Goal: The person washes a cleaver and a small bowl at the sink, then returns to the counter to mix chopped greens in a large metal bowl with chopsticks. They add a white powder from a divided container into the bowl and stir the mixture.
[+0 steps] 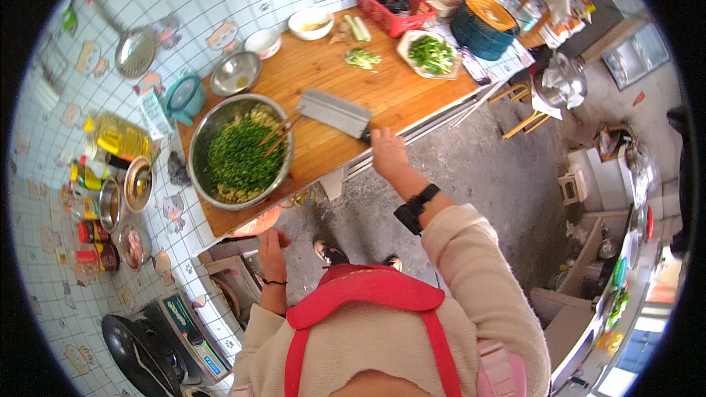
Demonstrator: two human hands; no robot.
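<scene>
My right hand [390, 153] is closed around the dark handle of a cleaver [334, 112]. The broad blade lies over the wooden cutting board [327, 158], its far end near a steel mixing bowl [193, 165]. Chopped green herbs [246, 154] heap over a yellowish mixture in that bowl, and wooden chopsticks [276, 140] lean across its right side. My left hand [272, 254] is low beside the counter's front edge, fingers loosely apart, seemingly holding nothing. Just beyond its fingertips, partly under the board, shows a pinkish-orange rounded thing [257, 223] whose kind I cannot make out.
Along the back stand a small steel bowl [235, 73], two white bowls, and cut green pieces [362, 58]. Farther right are a plate of chopped greens [432, 55], a red basket [393, 11] of bottles and a dark green basket [484, 26]. An oil jug [121, 138] stands left; a black wok [140, 356] lower left.
</scene>
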